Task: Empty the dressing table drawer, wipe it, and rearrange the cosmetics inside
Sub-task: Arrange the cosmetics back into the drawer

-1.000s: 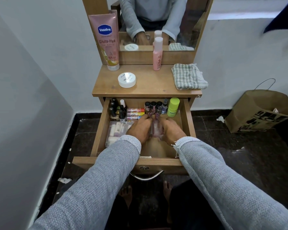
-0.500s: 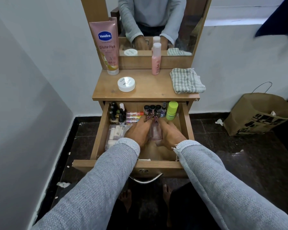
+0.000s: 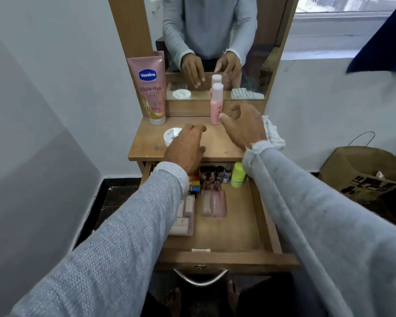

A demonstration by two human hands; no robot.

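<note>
Both hands hover above the tabletop (image 3: 217,143), empty — the left hand (image 3: 185,152) with fingers loosely curled beside the white jar (image 3: 170,136), the right hand (image 3: 244,126) spread open next to the pink bottle (image 3: 216,106). Below the tabletop the drawer (image 3: 229,257) stands pulled out — 2 clear bottles (image 3: 213,203) lie flat mid-drawer, a green tube (image 3: 237,175) stands at its back right.
</note>
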